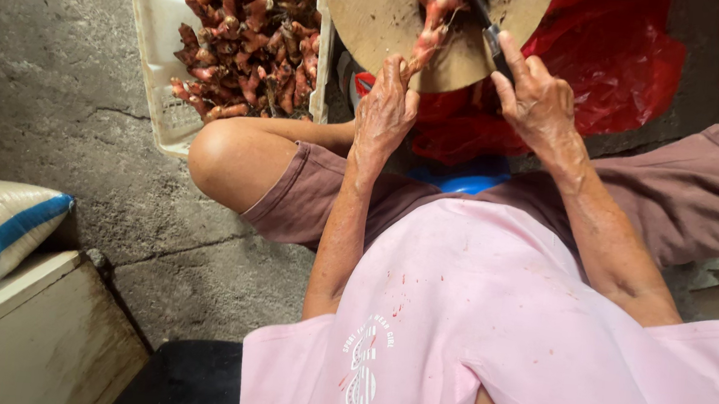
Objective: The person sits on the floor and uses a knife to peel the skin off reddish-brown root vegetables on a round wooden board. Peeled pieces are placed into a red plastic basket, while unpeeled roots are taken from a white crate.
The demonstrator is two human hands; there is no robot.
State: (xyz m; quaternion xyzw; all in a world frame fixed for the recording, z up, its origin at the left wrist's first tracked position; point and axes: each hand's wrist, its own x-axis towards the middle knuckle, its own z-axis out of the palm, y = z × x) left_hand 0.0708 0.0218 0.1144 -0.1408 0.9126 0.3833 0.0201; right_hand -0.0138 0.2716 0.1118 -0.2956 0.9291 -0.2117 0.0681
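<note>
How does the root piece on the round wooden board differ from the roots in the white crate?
The piece on the board lies alone, held by the left hand; the crate roots sit heaped and untouched. The right hand holds a knife at the board piece; no blade is near the crate. Both are knobbly and reddish-pink.

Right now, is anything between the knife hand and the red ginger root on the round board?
Nothing visible. The right hand holds the knife, its blade already on the ginger root. The left hand grips the root's lower end on the wooden board.
</note>
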